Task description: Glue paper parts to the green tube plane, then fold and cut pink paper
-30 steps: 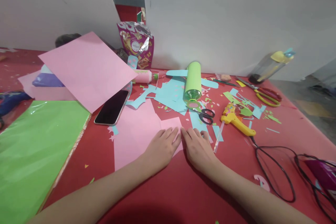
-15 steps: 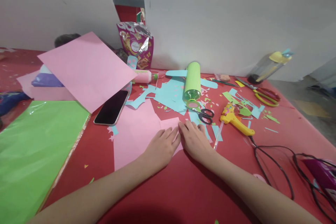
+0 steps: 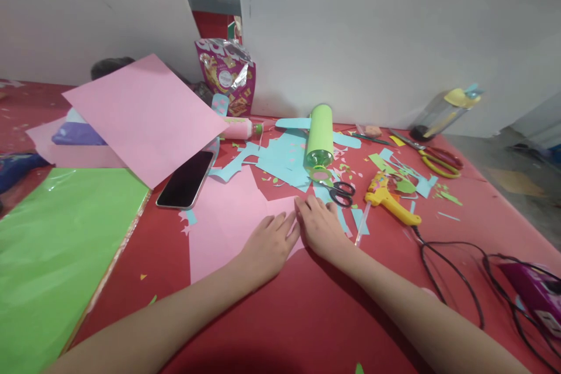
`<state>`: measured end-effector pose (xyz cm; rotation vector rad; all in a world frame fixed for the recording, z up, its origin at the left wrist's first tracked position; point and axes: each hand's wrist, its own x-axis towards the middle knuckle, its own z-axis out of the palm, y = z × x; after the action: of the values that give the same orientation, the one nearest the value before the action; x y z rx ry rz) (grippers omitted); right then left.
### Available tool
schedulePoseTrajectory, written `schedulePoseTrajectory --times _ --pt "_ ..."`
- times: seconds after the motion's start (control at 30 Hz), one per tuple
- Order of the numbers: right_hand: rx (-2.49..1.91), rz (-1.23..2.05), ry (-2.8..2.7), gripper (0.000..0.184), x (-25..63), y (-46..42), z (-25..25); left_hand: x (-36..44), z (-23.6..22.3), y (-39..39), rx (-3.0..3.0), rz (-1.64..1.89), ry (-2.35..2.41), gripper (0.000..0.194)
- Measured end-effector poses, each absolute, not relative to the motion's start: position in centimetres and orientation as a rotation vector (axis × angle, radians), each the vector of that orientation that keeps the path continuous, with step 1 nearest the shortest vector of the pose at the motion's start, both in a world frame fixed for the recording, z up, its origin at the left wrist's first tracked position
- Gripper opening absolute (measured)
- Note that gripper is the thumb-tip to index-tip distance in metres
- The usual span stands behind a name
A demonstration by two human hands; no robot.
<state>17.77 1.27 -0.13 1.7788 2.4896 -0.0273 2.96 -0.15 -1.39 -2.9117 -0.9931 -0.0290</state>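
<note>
Along the far side, white panels stand behind a red table, with grey floor showing at the far right. Glossy green sheets lie near left. Around the middle lies pink paper; the left hand and right hand rest palm down on it, fingers slightly bent and close together, though whether they pinch it I cannot tell. Beyond spreads cut blue paper; to the right lie a yellow glue gun and smaller, black-handled scissors.
</note>
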Motion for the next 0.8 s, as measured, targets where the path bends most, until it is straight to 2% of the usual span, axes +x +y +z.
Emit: schedulePoseTrajectory --times 0.53,0.8 --pt "1.871 0.064 2.544 0.026 17.7 1.1 -0.9 3.1 -1.0 -0.1 -2.924 -0.017 -1.005 0.046" --pt "1.852 -0.024 2.542 0.031 18.1 -0.2 -0.3 2.9 -1.5 -0.1 -2.922 -0.014 -1.008 0.044"
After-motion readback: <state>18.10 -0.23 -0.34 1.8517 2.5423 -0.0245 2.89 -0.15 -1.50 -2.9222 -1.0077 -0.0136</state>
